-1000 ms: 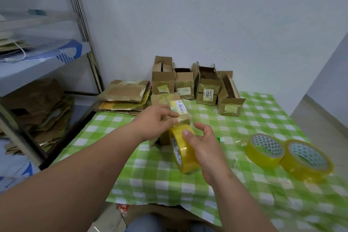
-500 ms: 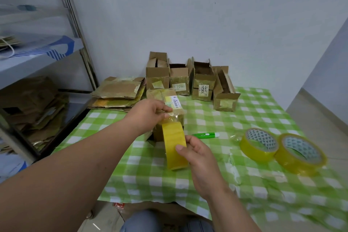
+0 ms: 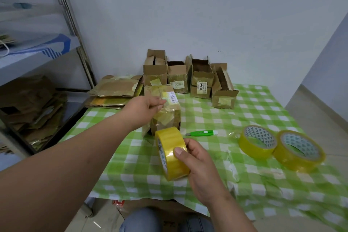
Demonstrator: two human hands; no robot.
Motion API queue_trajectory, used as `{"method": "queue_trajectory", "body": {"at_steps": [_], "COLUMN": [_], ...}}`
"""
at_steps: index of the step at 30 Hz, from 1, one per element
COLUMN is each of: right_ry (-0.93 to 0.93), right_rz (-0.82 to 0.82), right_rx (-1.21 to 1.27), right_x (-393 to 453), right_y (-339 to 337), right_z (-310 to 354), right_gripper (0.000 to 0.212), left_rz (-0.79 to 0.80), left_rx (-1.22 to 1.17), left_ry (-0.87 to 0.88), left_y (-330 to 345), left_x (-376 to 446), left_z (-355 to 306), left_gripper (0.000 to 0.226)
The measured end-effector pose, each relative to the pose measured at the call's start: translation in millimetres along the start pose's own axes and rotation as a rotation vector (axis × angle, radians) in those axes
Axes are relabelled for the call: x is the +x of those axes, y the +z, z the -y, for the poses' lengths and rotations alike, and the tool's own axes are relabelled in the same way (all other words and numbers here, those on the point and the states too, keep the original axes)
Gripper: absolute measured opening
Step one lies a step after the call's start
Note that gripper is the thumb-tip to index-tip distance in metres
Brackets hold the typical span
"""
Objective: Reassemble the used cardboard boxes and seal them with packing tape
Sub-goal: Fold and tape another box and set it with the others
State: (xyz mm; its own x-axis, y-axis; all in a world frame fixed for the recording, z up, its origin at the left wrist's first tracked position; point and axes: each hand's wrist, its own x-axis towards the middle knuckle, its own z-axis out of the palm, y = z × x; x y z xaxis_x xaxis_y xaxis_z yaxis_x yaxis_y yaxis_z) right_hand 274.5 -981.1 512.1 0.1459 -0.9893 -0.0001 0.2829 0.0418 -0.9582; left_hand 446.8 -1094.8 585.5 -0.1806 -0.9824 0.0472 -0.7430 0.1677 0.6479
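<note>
Our left hand (image 3: pixel 148 105) pinches what seems a tape end on the box (image 3: pixel 165 107) — our right hand (image 3: pixel 197 164) grips the tape roll (image 3: pixel 172 152) near the table's (image 3: pixel 263 190) front edge.

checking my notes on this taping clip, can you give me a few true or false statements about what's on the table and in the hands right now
1. The right hand holds a roll of yellow tape. True.
2. Three more tape rolls lie on the table. False: two spare rolls lie on the checked tablecloth, to the right.
3. The left hand is on the small taped box. True.
4. The green utility knife is in the left hand. False: it lies on the cloth beside the taped box.
5. The boxes at the back wall are all sealed shut. False: the row of four boxes stands with top flaps open.
</note>
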Motion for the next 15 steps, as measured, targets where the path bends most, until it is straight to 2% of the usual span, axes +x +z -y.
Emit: {"method": "queue_trajectory", "body": {"at_steps": [4, 9, 12, 15], "right_ry": [0.008, 0.024, 0.019, 0.001], "right_rz": [0.039, 0.058, 0.051, 0.035], "right_rx": [-0.075, -0.131, -0.141, -0.167], "right_x": [2, 7, 8, 7], "right_y": [-6, -13, -15, -15], "right_z": [5, 10, 12, 13], "right_gripper": [0.04, 0.048, 0.053, 0.061], "left_rz": [-0.122, -0.355, -0.302, -0.081], "left_rx": [-0.203, -0.2, -0.42, -0.619], "left_ry": [-0.036, -0.108, -0.238, -0.342], "left_y": [6, 13, 17, 21], "left_x": [-15, -31, -41, -52], "left_z": [11, 14, 6, 3], "left_gripper": [0.043, 0.014, 0.031, 0.05]}}
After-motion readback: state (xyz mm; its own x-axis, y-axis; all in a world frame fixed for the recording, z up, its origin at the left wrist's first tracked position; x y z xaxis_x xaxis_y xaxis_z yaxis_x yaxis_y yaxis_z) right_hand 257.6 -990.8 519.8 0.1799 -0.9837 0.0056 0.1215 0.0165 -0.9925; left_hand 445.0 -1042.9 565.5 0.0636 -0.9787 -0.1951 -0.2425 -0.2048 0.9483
